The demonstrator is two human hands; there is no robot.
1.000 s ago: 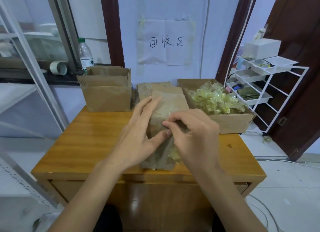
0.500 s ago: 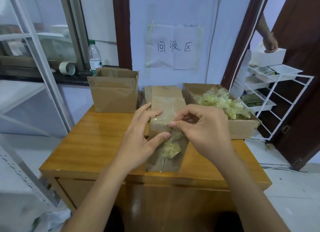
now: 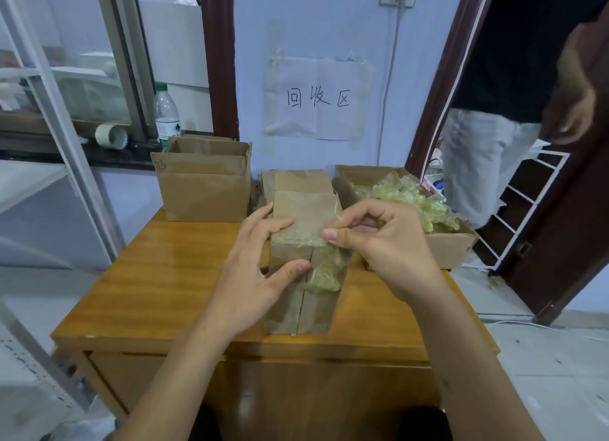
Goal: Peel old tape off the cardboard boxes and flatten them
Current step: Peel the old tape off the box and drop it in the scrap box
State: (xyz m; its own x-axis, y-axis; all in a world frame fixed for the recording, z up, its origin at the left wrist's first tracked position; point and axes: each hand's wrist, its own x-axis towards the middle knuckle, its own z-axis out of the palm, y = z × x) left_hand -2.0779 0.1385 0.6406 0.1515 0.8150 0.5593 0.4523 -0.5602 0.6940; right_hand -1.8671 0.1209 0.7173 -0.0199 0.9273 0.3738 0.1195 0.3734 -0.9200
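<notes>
R hand (image 3: 392, 249) peeled tape (image 3: 324, 269) further up box (image 3: 304, 243).

— Where's your box (image 3: 304, 243)?
— Mid-table (image 3: 158, 276), between your hands. Open box (image 3: 204, 190) back left, bottle (image 3: 167, 114) behind it; the box of tape scraps (image 3: 445, 243) sits right.
</notes>
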